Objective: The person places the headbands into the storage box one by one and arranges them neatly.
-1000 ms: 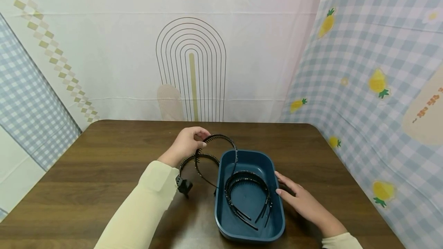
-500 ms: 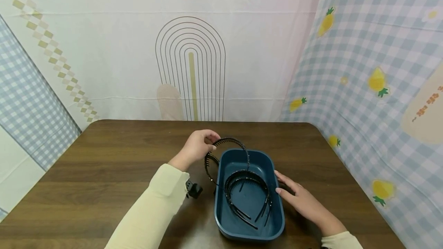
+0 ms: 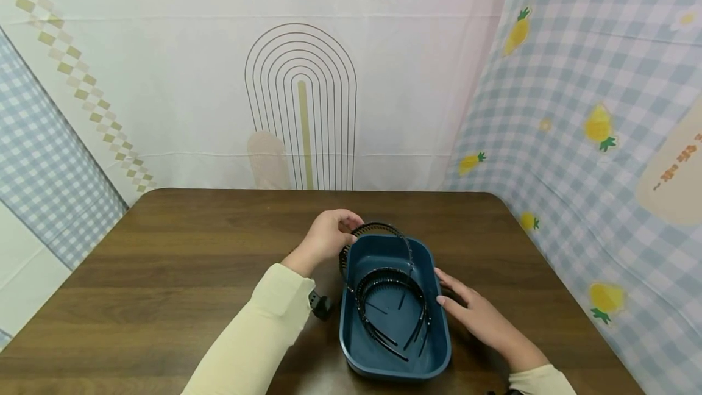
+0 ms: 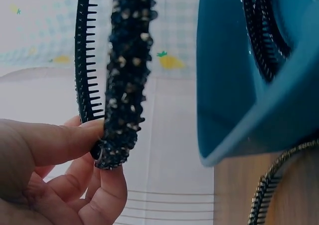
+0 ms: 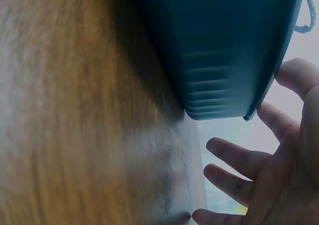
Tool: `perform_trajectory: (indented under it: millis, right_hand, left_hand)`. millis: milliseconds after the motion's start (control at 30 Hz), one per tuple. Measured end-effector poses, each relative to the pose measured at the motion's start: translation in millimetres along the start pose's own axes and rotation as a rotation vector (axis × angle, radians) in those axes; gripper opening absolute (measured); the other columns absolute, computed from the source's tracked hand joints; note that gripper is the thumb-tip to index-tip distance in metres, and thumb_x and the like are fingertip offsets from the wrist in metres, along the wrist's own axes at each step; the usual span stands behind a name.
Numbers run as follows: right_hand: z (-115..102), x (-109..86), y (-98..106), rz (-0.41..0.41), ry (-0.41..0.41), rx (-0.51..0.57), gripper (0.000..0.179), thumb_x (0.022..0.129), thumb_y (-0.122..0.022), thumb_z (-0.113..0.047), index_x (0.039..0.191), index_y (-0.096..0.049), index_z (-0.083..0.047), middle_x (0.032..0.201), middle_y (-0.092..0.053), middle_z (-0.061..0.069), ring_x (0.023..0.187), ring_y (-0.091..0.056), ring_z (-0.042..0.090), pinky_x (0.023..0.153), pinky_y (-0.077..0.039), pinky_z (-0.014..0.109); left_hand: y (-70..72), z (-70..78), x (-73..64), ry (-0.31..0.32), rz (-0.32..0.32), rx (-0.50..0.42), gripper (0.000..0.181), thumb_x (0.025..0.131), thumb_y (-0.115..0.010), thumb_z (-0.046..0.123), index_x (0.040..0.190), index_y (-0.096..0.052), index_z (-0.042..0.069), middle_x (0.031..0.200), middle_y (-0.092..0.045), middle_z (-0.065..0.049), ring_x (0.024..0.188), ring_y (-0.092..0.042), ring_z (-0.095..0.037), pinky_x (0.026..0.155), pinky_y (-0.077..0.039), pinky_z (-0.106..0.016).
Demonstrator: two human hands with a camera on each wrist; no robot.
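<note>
My left hand (image 3: 325, 241) pinches a black comb-toothed headband (image 4: 127, 70) between thumb and fingers. Dark sparkling beads cover its outer side. It is raised at the back left of a blue plastic bin (image 3: 392, 328), its hoop reaching over the bin's opening. Inside the bin lie several black headbands (image 3: 363, 313), nested together with their ends toward me. My right hand (image 3: 485, 319) is at the bin's right side, thumb and forefinger touching the rim and the other fingers (image 5: 239, 157) extended. Another toothed headband (image 4: 264, 187) rests on the table by the bin, mostly hidden in the head view.
The bin stands on a brown wooden table (image 3: 192, 297), right of the middle. A white printed cloth (image 3: 411, 90) hangs behind the table's far edge. Blue checked cloth (image 3: 559, 175) drapes along the right side.
My left hand has moved right and slightly toward me, bringing the headband from left of the bin to over its back left part. My right hand has stayed at the rim.
</note>
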State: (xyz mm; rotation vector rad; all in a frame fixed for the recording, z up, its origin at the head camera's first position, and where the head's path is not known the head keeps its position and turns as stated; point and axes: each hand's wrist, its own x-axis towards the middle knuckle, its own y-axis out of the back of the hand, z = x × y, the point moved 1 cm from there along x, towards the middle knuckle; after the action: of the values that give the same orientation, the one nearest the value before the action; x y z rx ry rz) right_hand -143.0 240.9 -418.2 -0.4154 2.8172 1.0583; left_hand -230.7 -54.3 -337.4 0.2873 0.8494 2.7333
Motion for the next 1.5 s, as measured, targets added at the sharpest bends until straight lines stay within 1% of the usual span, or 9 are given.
perform_trajectory:
  millis: [300, 400, 500, 633, 833, 1133, 1333, 1500]
  right_hand:
    - [-1, -0.4, 0, 0.011, 0.006, -0.006, 0.064, 0.098, -0.049, -0.048, 0.154, -0.027, -0.027, 0.152, -0.034, 0.017, 0.139, -0.026, 0.045, 0.101, -0.028, 0.068]
    - [-1, -0.5, 0, 0.009, 0.002, -0.006, 0.064, 0.098, -0.049, -0.049, 0.154, -0.027, -0.027, 0.152, -0.035, 0.017, 0.139, -0.026, 0.046, 0.101, -0.028, 0.069]
    - [-1, -0.6, 0, 0.007, -0.001, -0.005, 0.064, 0.098, -0.049, -0.049, 0.154, -0.027, -0.026, 0.151, -0.035, 0.017, 0.139, -0.025, 0.046, 0.1, -0.028, 0.069]
    - [0, -0.5, 0, 0.004, 0.0, -0.002, 0.065, 0.098, -0.049, -0.049, 0.154, -0.026, -0.025, 0.151, -0.035, 0.018, 0.139, -0.026, 0.045, 0.101, -0.028, 0.068]
    - [-1, -0.9, 0, 0.0, 0.002, 0.003, 0.065, 0.098, -0.048, -0.049, 0.154, -0.026, -0.024, 0.152, -0.033, 0.019, 0.139, -0.027, 0.045, 0.101, -0.029, 0.068]
    - [0, -0.7, -1, 0.0, 0.015, 0.008, 0.065, 0.098, -0.048, -0.048, 0.154, -0.026, -0.024, 0.152, -0.034, 0.018, 0.139, -0.027, 0.045, 0.101, -0.028, 0.068]
    - [1, -0.5, -1, 0.006, 0.024, 0.003, 0.064, 0.098, -0.048, -0.048, 0.154, -0.027, -0.025, 0.15, -0.036, 0.018, 0.139, -0.028, 0.044, 0.101, -0.028, 0.068]
    - [1, -0.6, -1, 0.007, 0.021, 0.003, 0.064, 0.098, -0.048, -0.048, 0.154, -0.026, -0.025, 0.151, -0.036, 0.018, 0.139, -0.028, 0.045, 0.101, -0.029, 0.068]
  left_hand:
    - [-10.9, 9.1, 0.4, 0.009, -0.025, -0.022, 0.024, 0.085, -0.068, -0.005, 0.107, -0.069, 0.006, 0.099, -0.063, -0.008, 0.095, -0.059, -0.022, 0.073, -0.052, -0.031]
    - [-14.6, 11.4, 0.9, -0.004, -0.033, -0.017, 0.024, 0.086, -0.067, -0.004, 0.107, -0.069, 0.006, 0.1, -0.063, -0.008, 0.095, -0.059, -0.023, 0.074, -0.052, -0.032]
    - [-18.6, 12.9, 0.9, -0.012, -0.051, -0.013, 0.024, 0.086, -0.067, -0.004, 0.107, -0.069, 0.006, 0.1, -0.062, -0.008, 0.095, -0.059, -0.023, 0.075, -0.052, -0.032]
    - [-23.3, 14.9, 0.5, 0.0, -0.079, -0.022, 0.024, 0.087, -0.066, -0.005, 0.108, -0.069, 0.006, 0.1, -0.062, -0.008, 0.093, -0.058, -0.022, 0.074, -0.051, -0.033]
    - [-28.4, 16.2, 0.4, 0.015, -0.108, -0.015, 0.024, 0.087, -0.065, -0.006, 0.108, -0.068, 0.006, 0.1, -0.062, -0.007, 0.092, -0.058, -0.021, 0.076, -0.051, -0.033]
    - [-33.0, 14.9, 1.4, 0.019, -0.191, 0.042, 0.024, 0.084, -0.066, -0.009, 0.102, -0.069, 0.006, 0.095, -0.061, -0.005, 0.089, -0.056, -0.02, 0.075, -0.05, -0.033]
    - [-36.7, 13.6, 1.6, 0.023, -0.209, 0.061, 0.024, 0.083, -0.067, -0.009, 0.102, -0.07, 0.006, 0.095, -0.062, -0.007, 0.091, -0.056, -0.022, 0.079, -0.051, -0.037]
    - [-41.5, 11.9, 1.6, 0.036, -0.233, 0.069, 0.025, 0.082, -0.067, -0.011, 0.101, -0.07, 0.006, 0.092, -0.061, -0.006, 0.087, -0.055, -0.021, 0.076, -0.051, -0.036]
